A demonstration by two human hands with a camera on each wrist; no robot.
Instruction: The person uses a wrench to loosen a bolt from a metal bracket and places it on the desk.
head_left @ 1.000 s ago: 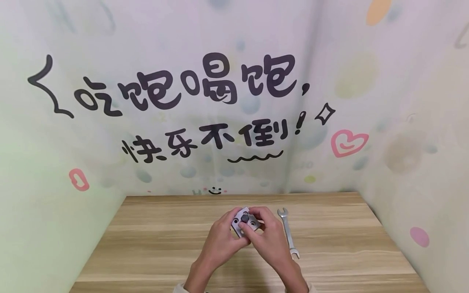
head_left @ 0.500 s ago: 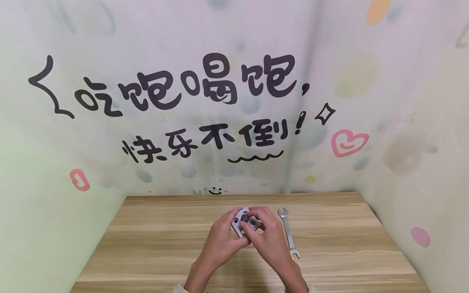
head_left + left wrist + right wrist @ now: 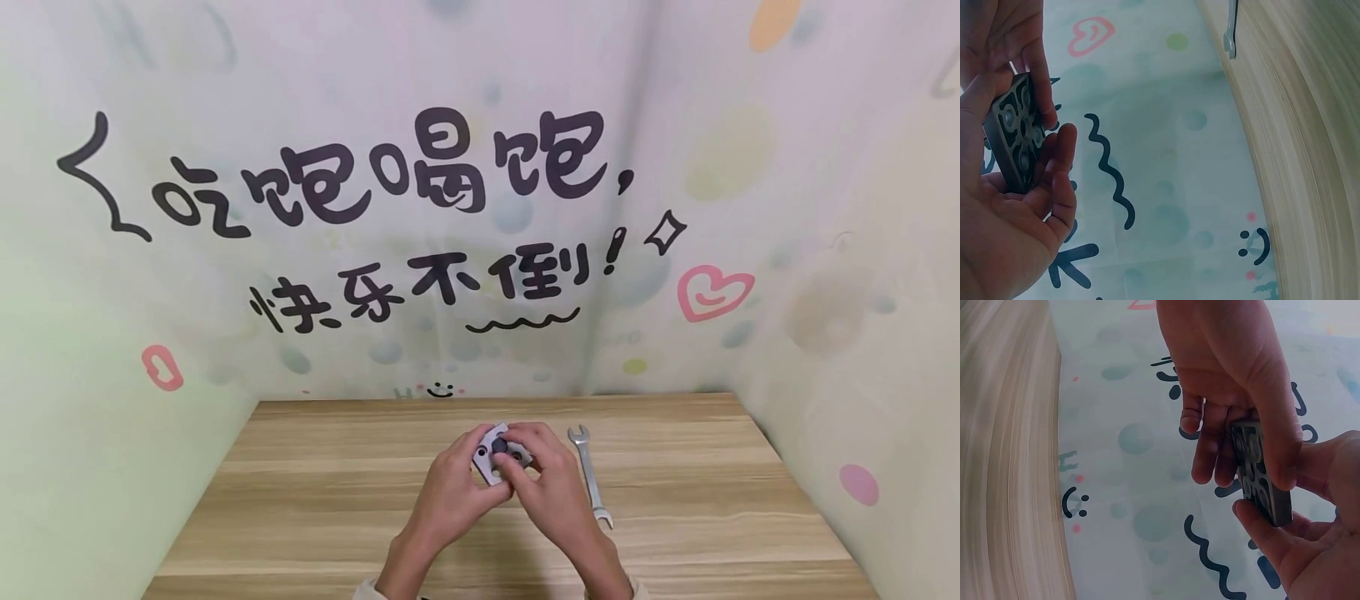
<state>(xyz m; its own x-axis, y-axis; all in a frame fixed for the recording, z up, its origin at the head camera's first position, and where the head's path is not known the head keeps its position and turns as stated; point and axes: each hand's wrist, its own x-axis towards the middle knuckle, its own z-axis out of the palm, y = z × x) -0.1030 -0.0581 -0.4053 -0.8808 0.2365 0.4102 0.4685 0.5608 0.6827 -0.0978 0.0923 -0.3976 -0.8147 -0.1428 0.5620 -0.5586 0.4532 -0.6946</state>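
Observation:
In the head view a square grey metal plate (image 3: pixel 486 471) with round holes is held up above the table. My left hand (image 3: pixel 457 483) grips it by its left and lower edges. A dark bolt (image 3: pixel 500 445) with a hexagonal head stands out of the plate's upper face. My right hand (image 3: pixel 551 479) pinches that head between thumb and index finger, its other fingers behind the plate's right side. From the left wrist view, the underside of the plate (image 3: pixel 1015 137) shows recesses and a central hole. The bolt's shank is hidden.
A double open-ended wrench (image 3: pixel 590 479) lies on the wooden table (image 3: pixel 315 500), just right of my right hand. A printed wall cloth (image 3: pixel 450 350) hangs behind the table's far edge, with side walls at left and right.
My right thumb and index finger have shifted around the bolt head, the index finger coming nearer to it. The left hand and the plate stay nearly where they were; the wrench has not moved.

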